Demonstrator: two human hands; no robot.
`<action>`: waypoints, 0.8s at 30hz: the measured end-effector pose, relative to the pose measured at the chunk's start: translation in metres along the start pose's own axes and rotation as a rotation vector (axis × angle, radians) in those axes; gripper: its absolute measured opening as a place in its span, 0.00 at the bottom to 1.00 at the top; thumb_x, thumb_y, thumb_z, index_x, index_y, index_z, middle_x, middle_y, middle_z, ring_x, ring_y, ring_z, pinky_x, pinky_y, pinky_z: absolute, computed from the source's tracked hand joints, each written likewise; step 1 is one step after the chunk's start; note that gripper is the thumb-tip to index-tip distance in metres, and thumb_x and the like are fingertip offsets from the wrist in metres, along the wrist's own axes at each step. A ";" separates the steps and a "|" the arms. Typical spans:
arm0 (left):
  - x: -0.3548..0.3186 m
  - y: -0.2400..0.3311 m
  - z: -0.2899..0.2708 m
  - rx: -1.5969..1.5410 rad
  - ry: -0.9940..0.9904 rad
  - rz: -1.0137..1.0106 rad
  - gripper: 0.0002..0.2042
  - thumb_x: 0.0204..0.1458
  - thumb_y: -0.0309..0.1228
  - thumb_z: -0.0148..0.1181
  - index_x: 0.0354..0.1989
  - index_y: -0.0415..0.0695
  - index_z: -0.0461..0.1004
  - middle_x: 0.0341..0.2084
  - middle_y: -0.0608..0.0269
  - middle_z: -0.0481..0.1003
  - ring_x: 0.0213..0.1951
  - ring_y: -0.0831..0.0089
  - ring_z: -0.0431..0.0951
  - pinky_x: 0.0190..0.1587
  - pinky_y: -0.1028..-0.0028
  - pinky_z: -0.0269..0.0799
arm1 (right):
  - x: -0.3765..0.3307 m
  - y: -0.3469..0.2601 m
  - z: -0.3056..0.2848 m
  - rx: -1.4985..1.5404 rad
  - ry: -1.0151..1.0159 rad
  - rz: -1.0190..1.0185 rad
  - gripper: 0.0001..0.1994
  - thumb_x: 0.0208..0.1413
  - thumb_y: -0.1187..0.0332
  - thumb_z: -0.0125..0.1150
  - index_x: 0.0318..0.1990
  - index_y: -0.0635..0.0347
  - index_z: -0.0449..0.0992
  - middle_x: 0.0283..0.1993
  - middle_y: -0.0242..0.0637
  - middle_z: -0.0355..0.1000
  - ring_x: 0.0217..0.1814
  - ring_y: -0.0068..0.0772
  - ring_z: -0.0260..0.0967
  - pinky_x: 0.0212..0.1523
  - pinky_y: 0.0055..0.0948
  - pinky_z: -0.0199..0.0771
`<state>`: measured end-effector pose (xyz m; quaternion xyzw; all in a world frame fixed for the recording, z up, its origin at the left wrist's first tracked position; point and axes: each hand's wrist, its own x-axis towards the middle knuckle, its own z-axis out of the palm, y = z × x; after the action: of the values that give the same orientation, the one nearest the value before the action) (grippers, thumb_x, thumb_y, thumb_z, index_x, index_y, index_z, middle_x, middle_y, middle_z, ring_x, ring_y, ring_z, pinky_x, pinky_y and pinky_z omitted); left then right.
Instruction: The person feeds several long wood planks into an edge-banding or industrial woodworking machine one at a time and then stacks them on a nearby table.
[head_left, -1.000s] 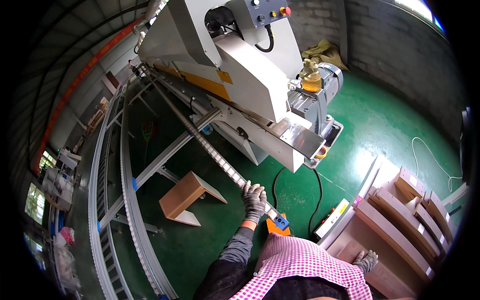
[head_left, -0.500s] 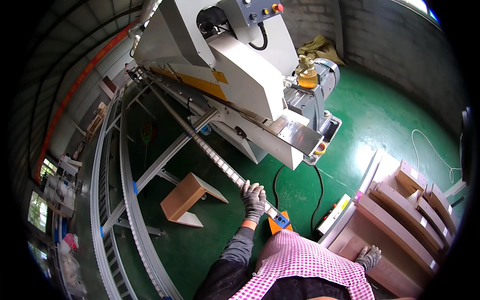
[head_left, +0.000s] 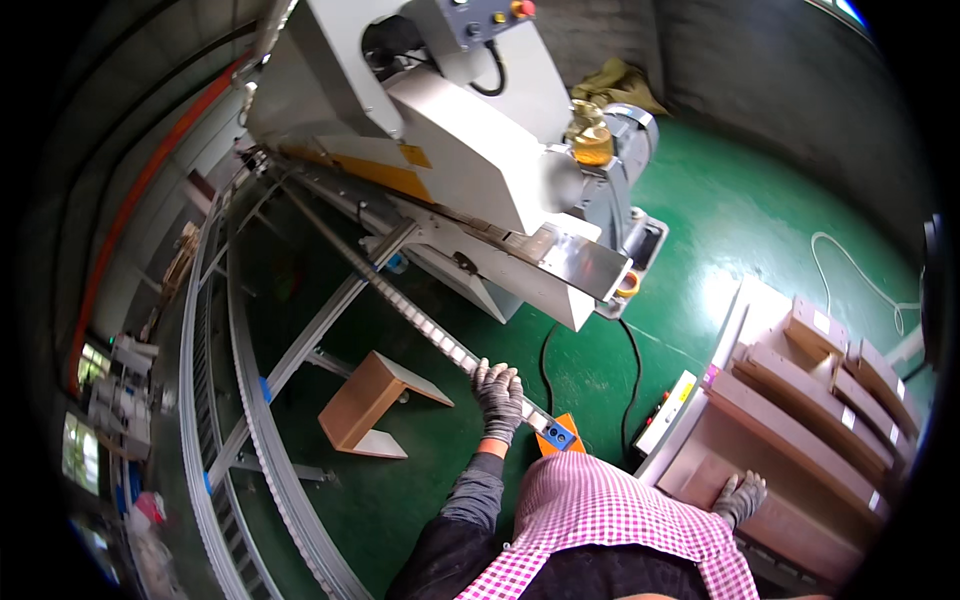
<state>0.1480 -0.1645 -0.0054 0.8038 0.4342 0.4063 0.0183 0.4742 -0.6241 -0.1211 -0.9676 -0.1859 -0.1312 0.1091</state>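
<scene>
The left hand (head_left: 497,396) lies over the roller rail (head_left: 430,328), grip unclear; right of that rail, the right hand (head_left: 740,499) rests spread-fingered on a brown panel (head_left: 795,522).

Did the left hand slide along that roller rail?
No, the left hand hasn't visibly slid: it's still on the roller rail, just short of the blue end cap.

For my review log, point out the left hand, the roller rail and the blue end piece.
Left hand (head_left: 499,397), head view: its gloved back.
Roller rail (head_left: 430,327), head view: rollered stretch beyond the hand.
Blue end piece (head_left: 557,434), head view: its upper face.
</scene>
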 end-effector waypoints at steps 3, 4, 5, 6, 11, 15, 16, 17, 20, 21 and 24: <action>0.011 0.010 0.008 -0.033 -0.011 0.138 0.08 0.48 0.32 0.56 0.32 0.44 0.79 0.39 0.60 0.76 0.55 0.49 0.67 0.62 0.47 0.55 | -0.002 -0.010 -0.034 0.064 0.029 0.026 0.21 0.54 0.55 0.59 0.49 0.60 0.75 0.55 0.46 0.70 0.64 0.50 0.60 0.68 0.48 0.53; 0.000 -0.007 0.016 -0.070 -0.021 0.076 0.12 0.52 0.36 0.51 0.32 0.44 0.79 0.40 0.60 0.76 0.54 0.50 0.68 0.62 0.49 0.55 | 0.007 -0.023 -0.050 0.101 0.040 0.037 0.21 0.51 0.56 0.62 0.48 0.59 0.76 0.54 0.46 0.71 0.63 0.50 0.61 0.66 0.48 0.55; -0.001 0.007 0.018 -0.154 -0.011 0.025 0.16 0.55 0.40 0.47 0.31 0.43 0.79 0.38 0.59 0.77 0.55 0.53 0.67 0.63 0.54 0.56 | 0.008 -0.027 -0.057 0.106 0.079 0.050 0.21 0.47 0.57 0.64 0.47 0.58 0.76 0.53 0.47 0.71 0.62 0.50 0.61 0.64 0.49 0.57; -0.006 -0.026 0.021 -0.031 -0.039 0.230 0.18 0.57 0.41 0.43 0.31 0.43 0.79 0.37 0.58 0.77 0.57 0.54 0.65 0.63 0.58 0.55 | 0.016 -0.035 -0.060 0.131 0.127 0.029 0.20 0.45 0.57 0.66 0.45 0.57 0.76 0.52 0.47 0.71 0.61 0.51 0.61 0.63 0.49 0.58; -0.006 -0.052 0.024 -0.118 -0.150 0.062 0.19 0.50 0.42 0.58 0.43 0.40 0.76 0.47 0.52 0.75 0.58 0.48 0.65 0.61 0.50 0.58 | 0.015 -0.028 -0.061 -0.012 -0.161 0.117 0.25 0.53 0.47 0.53 0.48 0.57 0.77 0.57 0.48 0.69 0.66 0.51 0.58 0.70 0.52 0.47; -0.016 -0.018 0.039 -0.047 -0.208 0.069 0.18 0.50 0.41 0.58 0.43 0.40 0.76 0.46 0.52 0.75 0.57 0.48 0.66 0.61 0.50 0.58 | 0.013 -0.016 -0.066 0.041 -0.316 0.186 0.29 0.59 0.46 0.47 0.57 0.59 0.72 0.65 0.47 0.63 0.73 0.49 0.51 0.74 0.48 0.38; -0.015 -0.012 0.041 -0.037 -0.218 0.078 0.18 0.50 0.41 0.59 0.43 0.40 0.76 0.46 0.52 0.75 0.57 0.48 0.66 0.61 0.51 0.59 | 0.009 -0.022 -0.069 0.040 -0.309 0.200 0.29 0.59 0.46 0.46 0.58 0.58 0.71 0.65 0.47 0.63 0.73 0.48 0.50 0.74 0.48 0.37; -0.010 -0.010 0.047 -0.038 -0.235 0.095 0.18 0.50 0.41 0.59 0.43 0.40 0.76 0.46 0.52 0.75 0.56 0.48 0.66 0.60 0.51 0.59 | 0.005 -0.028 -0.072 0.041 -0.303 0.208 0.29 0.60 0.46 0.45 0.58 0.58 0.71 0.66 0.47 0.63 0.73 0.48 0.50 0.74 0.47 0.37; -0.005 0.000 0.057 -0.036 -0.258 0.122 0.18 0.49 0.41 0.59 0.42 0.40 0.76 0.45 0.52 0.75 0.56 0.49 0.67 0.60 0.51 0.59 | 0.002 -0.028 -0.069 0.030 -0.312 0.219 0.29 0.61 0.46 0.43 0.60 0.58 0.70 0.66 0.47 0.62 0.73 0.47 0.50 0.75 0.46 0.35; -0.005 0.002 0.059 -0.032 -0.261 0.130 0.18 0.49 0.41 0.59 0.42 0.40 0.76 0.45 0.52 0.75 0.56 0.49 0.67 0.60 0.51 0.59 | 0.003 -0.028 -0.070 0.031 -0.313 0.218 0.29 0.61 0.46 0.43 0.60 0.58 0.70 0.66 0.47 0.62 0.73 0.47 0.50 0.75 0.46 0.35; -0.002 0.009 0.064 -0.026 -0.277 0.143 0.18 0.49 0.41 0.60 0.42 0.40 0.77 0.45 0.52 0.76 0.55 0.49 0.68 0.59 0.52 0.60 | 0.005 -0.029 -0.075 0.026 -0.347 0.212 0.30 0.61 0.46 0.42 0.61 0.58 0.69 0.67 0.46 0.61 0.74 0.47 0.49 0.75 0.46 0.35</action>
<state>0.1963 -0.1506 -0.0464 0.8806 0.3640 0.2974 0.0594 0.4518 -0.6153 -0.0445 -0.9884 -0.1005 0.0522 0.1012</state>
